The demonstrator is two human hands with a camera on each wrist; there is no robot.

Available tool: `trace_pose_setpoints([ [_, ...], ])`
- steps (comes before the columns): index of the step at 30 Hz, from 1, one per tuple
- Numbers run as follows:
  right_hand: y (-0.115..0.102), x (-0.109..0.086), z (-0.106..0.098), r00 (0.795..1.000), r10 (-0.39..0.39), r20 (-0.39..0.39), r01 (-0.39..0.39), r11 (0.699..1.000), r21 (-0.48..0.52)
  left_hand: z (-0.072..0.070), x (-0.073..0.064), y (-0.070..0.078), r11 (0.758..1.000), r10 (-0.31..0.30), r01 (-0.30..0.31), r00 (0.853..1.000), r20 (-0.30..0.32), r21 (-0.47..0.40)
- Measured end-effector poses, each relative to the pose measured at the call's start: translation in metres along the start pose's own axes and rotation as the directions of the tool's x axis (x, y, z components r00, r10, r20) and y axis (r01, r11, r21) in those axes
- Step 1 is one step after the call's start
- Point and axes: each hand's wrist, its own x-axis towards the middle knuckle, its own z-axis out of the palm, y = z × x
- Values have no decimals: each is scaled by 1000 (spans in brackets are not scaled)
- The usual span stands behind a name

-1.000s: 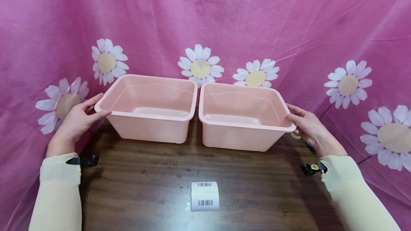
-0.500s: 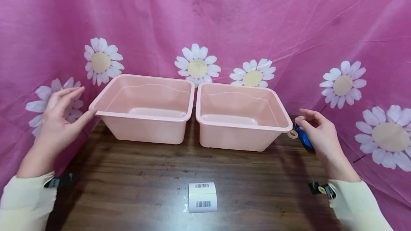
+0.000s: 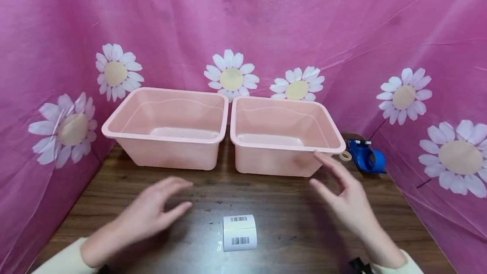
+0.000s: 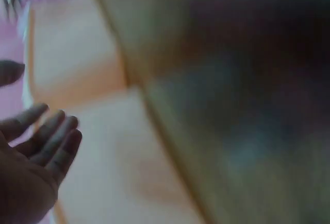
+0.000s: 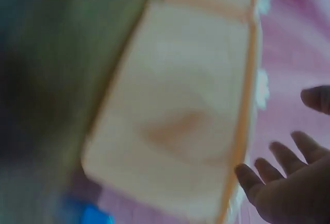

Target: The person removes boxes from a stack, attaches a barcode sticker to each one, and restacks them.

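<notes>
Two pink plastic bins stand side by side with a narrow gap: the left bin [image 3: 167,151] and the right bin [image 3: 275,162]. A roll of white barcode labels [image 3: 240,232] lies on the table in front of them. My left hand [image 3: 148,212] hovers over the table, left of the label roll, fingers spread and holding nothing. On the other side my right hand [image 3: 350,200] is in the air before the right bin, thumb and fingers apart, holding nothing. Both wrist views are blurred; they show the left fingers [image 4: 56,136] and right fingers [image 5: 281,159] loosely extended near the bins.
At the back right of the brown wooden table [image 3: 205,193] sits a blue tape dispenser [image 3: 367,157]. Beside it, partly behind the right bin, lies a small beige ring [image 3: 345,156]. A pink curtain [image 3: 243,12] printed with daisies surrounds the back and sides.
Both hands have let go of the bins' outer rims and moved inward and toward me, over the table. The tape dispenser has come into full view. Bins and label roll keep their places.
</notes>
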Motion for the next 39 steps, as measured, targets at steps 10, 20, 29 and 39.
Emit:
trace_pose_setpoints([
  [10, -3, -33, 60, 976, 123, 179, -133, 990, 43, 55, -6, 37, 947, -122, 165, 978, 166, -276],
  [20, -1, -45, 92, 791, 355, 499, -491, 855, 170, 63, 4, 44, 630, -302, 567, 808, 505, -531],
  [29, -6, -51, 112, 615, 442, 653, -723, 646, 244, 77, 4, 48, 492, -285, 627, 772, 568, -604],
  [39, -12, -52, 124, 592, 479, 648, -763, 592, 259, 88, 9, 51, 464, -324, 644, 762, 560, -608],
])
